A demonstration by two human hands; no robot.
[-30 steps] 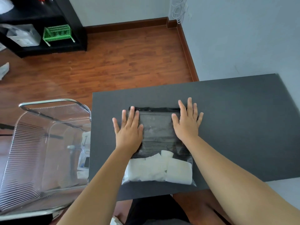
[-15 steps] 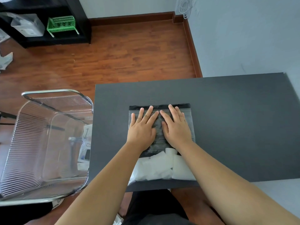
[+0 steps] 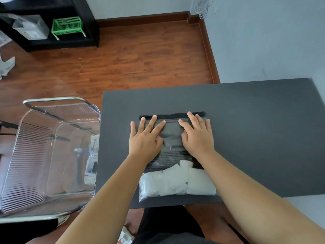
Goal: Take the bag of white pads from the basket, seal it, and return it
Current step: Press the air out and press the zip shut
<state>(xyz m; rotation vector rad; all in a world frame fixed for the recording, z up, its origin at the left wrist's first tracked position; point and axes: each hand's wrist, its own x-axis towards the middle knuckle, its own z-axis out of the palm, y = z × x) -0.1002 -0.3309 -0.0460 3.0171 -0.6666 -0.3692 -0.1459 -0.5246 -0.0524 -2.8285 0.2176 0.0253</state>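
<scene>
A clear zip bag (image 3: 173, 138) lies flat on the dark table (image 3: 255, 129), its black seal strip at the far edge. White pads (image 3: 177, 184) are bunched in its near end. My left hand (image 3: 146, 136) presses flat on the bag's left part, fingertips reaching the seal strip. On the right part rests my right hand (image 3: 197, 134), fingers straight and touching the strip too. The clear plastic basket (image 3: 44, 155) with a metal handle stands left of the table.
Some packaged items lie inside the basket near the table's left edge. A black shelf (image 3: 52, 23) with a green crate and a grey box stands at the far left. A wall runs along the right of the wooden floor.
Both hands, side by side at the bag's middle half a second ago, have slid apart and forward to the seal strip. The camera view shifted slightly.
</scene>
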